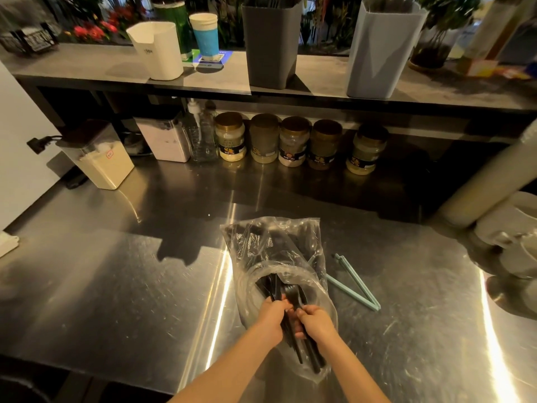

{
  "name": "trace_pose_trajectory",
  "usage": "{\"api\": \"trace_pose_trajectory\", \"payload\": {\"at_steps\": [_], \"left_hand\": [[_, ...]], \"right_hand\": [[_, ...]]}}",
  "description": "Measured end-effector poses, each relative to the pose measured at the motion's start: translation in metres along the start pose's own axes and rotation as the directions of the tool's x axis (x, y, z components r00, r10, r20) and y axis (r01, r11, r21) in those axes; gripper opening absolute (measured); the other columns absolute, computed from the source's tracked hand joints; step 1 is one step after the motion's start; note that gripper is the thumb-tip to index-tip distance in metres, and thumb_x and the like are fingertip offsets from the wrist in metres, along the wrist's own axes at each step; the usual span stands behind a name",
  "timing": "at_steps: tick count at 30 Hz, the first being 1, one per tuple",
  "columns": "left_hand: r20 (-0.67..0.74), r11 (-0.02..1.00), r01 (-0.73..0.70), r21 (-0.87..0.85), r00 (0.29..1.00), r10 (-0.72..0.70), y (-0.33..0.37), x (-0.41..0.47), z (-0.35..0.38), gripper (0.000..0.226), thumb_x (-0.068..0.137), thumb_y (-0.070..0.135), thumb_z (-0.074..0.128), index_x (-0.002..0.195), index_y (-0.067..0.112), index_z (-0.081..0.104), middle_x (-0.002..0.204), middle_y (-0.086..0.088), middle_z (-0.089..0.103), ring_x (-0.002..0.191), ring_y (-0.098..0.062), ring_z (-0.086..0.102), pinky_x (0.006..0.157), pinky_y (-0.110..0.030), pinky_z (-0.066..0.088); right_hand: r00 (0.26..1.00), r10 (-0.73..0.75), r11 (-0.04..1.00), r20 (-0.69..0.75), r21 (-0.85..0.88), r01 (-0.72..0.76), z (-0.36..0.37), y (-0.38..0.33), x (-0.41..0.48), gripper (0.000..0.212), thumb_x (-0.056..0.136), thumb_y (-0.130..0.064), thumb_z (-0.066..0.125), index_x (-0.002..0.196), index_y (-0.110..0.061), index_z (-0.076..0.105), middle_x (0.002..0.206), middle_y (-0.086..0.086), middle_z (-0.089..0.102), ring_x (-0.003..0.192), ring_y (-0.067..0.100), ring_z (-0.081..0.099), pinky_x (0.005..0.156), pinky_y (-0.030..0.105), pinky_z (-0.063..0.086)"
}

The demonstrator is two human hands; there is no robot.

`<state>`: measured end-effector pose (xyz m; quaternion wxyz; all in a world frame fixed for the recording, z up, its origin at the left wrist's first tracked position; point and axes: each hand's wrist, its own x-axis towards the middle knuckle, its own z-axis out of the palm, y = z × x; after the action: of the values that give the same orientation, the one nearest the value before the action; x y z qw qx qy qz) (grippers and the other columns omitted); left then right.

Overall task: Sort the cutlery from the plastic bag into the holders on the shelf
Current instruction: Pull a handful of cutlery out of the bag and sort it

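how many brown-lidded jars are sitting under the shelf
5, in a row on the steel counter beneath the shelf: four jars close together right of the pump bottle, the fifth slightly apart at the right end. Others could hide behind.

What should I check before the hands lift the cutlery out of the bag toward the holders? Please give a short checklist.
1. Left hand grips the black cutlery: ok.
2. Right hand also grips black cutlery: ok.
3. Mouth of the plastic bag is open toward the person: ok.
4. The hands hold one kind of cutlery only: cannot tell.
5. Dark grey holder and light grey holder stand upright on the shelf: ok.
6. Room left inside the holders: cannot tell, as their tops are cut off by the picture edge.
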<state>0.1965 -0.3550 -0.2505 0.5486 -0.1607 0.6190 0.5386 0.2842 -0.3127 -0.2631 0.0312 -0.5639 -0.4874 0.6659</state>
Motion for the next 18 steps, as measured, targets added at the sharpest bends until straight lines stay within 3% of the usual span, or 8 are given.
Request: {"api": "trace_pose_trajectory", "payload": {"at_steps": [3, 6, 10, 14, 18], "left_hand": [[-0.001, 0.999, 0.026, 0.039, 1.0, -0.026, -0.003, 0.001, 0.002, 0.019, 0.089, -0.001, 0.053, 0.107, 0.0, 0.055, 0.081, -0.016, 0.057, 0.07, -0.026, 0.056, 0.058, -0.034, 0.051], [-0.018, 0.998, -0.008, 0.056, 1.0, 0.009, -0.007, 0.002, 0.003, 0.028, 0.087, -0.001, 0.06, 0.114, 0.002, 0.052, 0.097, -0.018, 0.062, 0.082, -0.028, 0.06, 0.072, -0.036, 0.05], [-0.063, 0.995, -0.02, 0.1, 0.998, 0.026, -0.009, 0.004, 0.001, 0.027, 0.09, 0.0, 0.057, 0.116, -0.001, 0.051, 0.088, -0.014, 0.06, 0.081, -0.027, 0.057, 0.076, -0.036, 0.047], [-0.107, 0.978, -0.01, 0.209, 0.994, 0.033, -0.009, 0.003, -0.001, 0.04, 0.092, 0.006, 0.056, 0.129, 0.001, 0.044, 0.106, -0.018, 0.055, 0.095, -0.031, 0.053, 0.083, -0.037, 0.045], [-0.114, 0.96, -0.012, 0.28, 0.992, 0.046, -0.012, 0.002, -0.004, 0.038, 0.091, 0.005, 0.056, 0.127, 0.002, 0.047, 0.106, -0.017, 0.058, 0.096, -0.031, 0.055, 0.087, -0.038, 0.048]], "right_hand": [[0.998, -0.053, 0.981, -0.031, -0.187, 0.046, 0.003, 0.003, -0.004, 0.029, 0.101, -0.011, 0.04, 0.078, -0.016, 0.056, 0.065, 0.0, 0.057, 0.054, 0.009, 0.054, 0.051, 0.016, 0.045], [0.996, -0.093, 0.938, 0.007, -0.336, 0.09, 0.004, 0.001, -0.007, 0.033, 0.1, -0.012, 0.04, 0.071, -0.018, 0.054, 0.063, 0.0, 0.055, 0.055, 0.008, 0.051, 0.045, 0.012, 0.038], [0.99, -0.128, 0.869, 0.054, -0.474, 0.138, 0.002, -0.001, -0.007, 0.039, 0.097, -0.012, 0.042, 0.059, -0.015, 0.052, 0.054, -0.002, 0.045, 0.048, 0.007, 0.04, 0.044, 0.014, 0.03], [0.969, -0.23, 0.817, -0.086, -0.558, 0.145, 0.0, 0.007, -0.006, 0.018, 0.096, -0.014, 0.044, 0.095, -0.011, 0.062, 0.076, -0.002, 0.057, 0.064, 0.009, 0.05, 0.056, 0.02, 0.038], [0.96, -0.261, 0.703, -0.107, -0.702, 0.113, 0.002, 0.014, -0.006, 0.015, 0.095, -0.02, 0.05, 0.108, -0.014, 0.054, 0.103, 0.001, 0.058, 0.093, 0.015, 0.058, 0.077, 0.025, 0.045]]}}
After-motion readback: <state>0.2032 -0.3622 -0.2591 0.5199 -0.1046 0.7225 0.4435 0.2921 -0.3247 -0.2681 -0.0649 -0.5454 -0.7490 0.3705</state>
